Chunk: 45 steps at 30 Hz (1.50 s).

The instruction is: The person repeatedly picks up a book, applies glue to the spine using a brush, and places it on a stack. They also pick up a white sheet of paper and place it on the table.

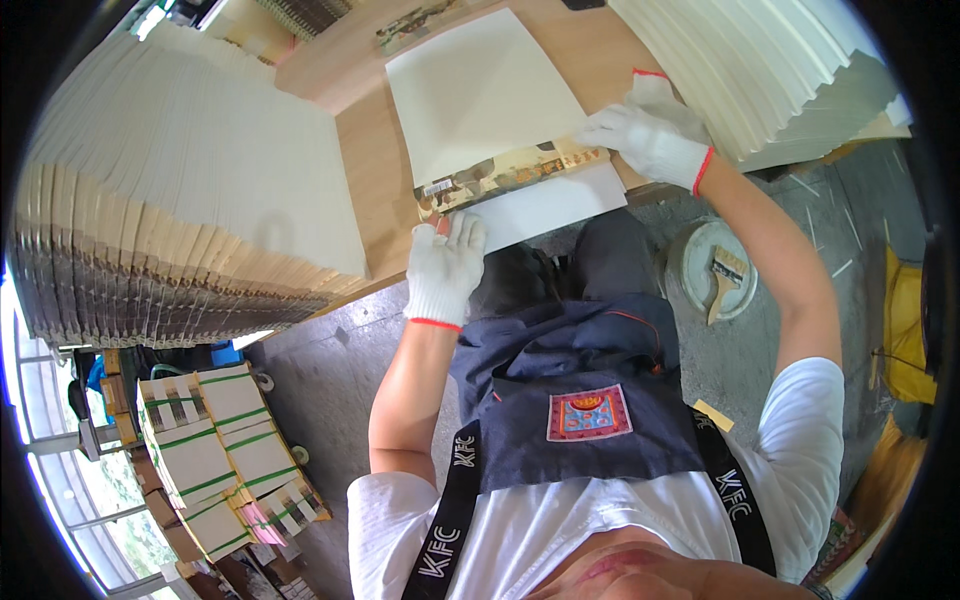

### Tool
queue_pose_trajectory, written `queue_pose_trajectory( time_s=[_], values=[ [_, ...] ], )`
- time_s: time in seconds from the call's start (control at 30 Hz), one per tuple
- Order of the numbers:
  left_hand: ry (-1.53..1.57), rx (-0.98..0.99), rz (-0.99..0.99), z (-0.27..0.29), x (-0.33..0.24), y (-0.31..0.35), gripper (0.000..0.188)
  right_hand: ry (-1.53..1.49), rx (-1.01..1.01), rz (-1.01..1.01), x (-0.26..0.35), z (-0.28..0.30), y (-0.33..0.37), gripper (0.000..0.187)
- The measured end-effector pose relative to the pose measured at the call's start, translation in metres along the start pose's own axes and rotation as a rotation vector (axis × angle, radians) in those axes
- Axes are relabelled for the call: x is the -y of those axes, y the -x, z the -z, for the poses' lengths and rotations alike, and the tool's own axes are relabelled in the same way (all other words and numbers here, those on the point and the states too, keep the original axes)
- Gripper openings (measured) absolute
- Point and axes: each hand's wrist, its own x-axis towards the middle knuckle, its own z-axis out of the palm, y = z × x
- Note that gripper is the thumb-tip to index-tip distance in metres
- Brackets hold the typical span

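A pale wooden table (372, 150) carries a tall stack of printed-edged sheets (200, 180) at left and a white stack (735, 60) at right. Between them lies the work in hand, a large white sheet (485, 90), with a patterned brown-and-cream strip (520, 170) across its near part and a white flap (555, 207) reaching past that toward the person's lap. The gloved left hand (447, 265) has its fingers close together and bent at the strip's left corner; the gloved right hand (640, 138) stretches its fingers over the right end. Whether either thumb pinches from below, I cannot tell. Good handling here probably means keeping both ends level, pressing evenly outward from the middle and not letting the flap skew or crease. Of markings, both dark straps (448, 530) bear white lettering, the apron a red-bordered patch (590, 413), and the strip orange characters and a small barcode label (438, 187).
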Motion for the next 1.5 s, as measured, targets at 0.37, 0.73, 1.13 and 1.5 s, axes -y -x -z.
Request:
queue_pose_trajectory(
  time_s=[0.37, 0.73, 1.13, 1.5],
  values=[
    [-0.092, -0.139, -0.036, -0.04, -0.018, -0.045, 0.015, -1.046, 0.167, -1.205, 0.029, 0.083, -0.089, 0.066],
    [-0.451, 0.13, -0.276, -0.094, -0.066, 0.046, 0.017, -1.916, -0.36, -0.577, 0.025, 0.006, -0.084, 0.042],
    [-1.02, 0.585, -1.388, -0.21, -0.274, 0.266, 0.035, -0.645, -0.778, 0.133, 0.109, 0.217, -0.256, 0.044],
    [-0.931, 0.123, -1.477, -0.268, -0.508, 0.318, 0.026, -1.217, -0.15, 0.279, 0.228, 0.314, -0.511, 0.03]
  ],
)
